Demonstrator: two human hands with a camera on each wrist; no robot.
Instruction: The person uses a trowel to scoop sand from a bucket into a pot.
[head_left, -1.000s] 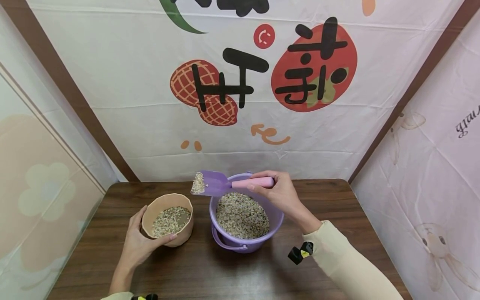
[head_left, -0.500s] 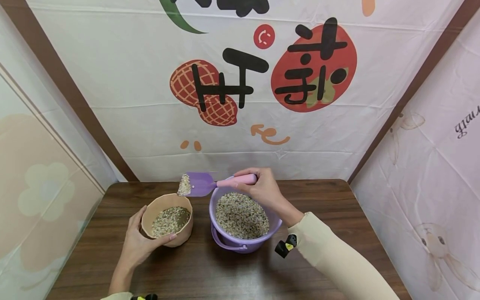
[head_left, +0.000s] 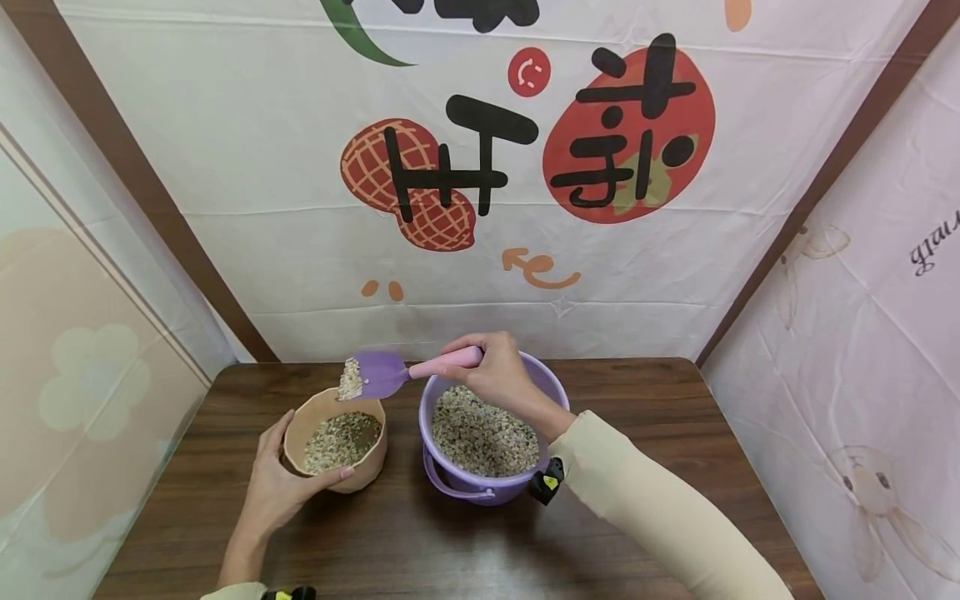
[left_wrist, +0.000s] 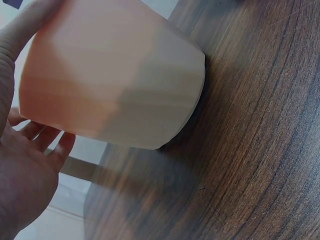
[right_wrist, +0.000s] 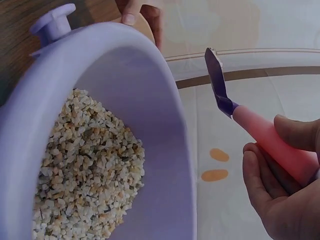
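Observation:
My right hand (head_left: 491, 371) grips the pink handle of a small purple toy shovel (head_left: 381, 375). Pale gravel (head_left: 350, 380) lies on the tip of its blade, which overlaps the far rim of a peach-coloured faceted pot (head_left: 372, 467) in the head view. Gravel covers part of the pot's floor. My left hand (head_left: 277, 483) holds the pot from the left, thumb along the near rim and fingers round the far side. Below my right forearm stands a purple bucket (right_wrist: 170, 150), with a bed of mixed gravel (right_wrist: 90, 175) inside.
Both containers are on a dark wood-grain table (head_left: 450, 567), the bucket to the right of the pot. The bucket's handle (head_left: 457, 493) hangs down at its front left. A printed white cloth (head_left: 300, 250) rises behind the table, with fabric walls at both sides.
My right hand has carried the shovel with its gravel leftward from above the bucket to the pot's far rim. The left hand, pot and bucket stay where they were.

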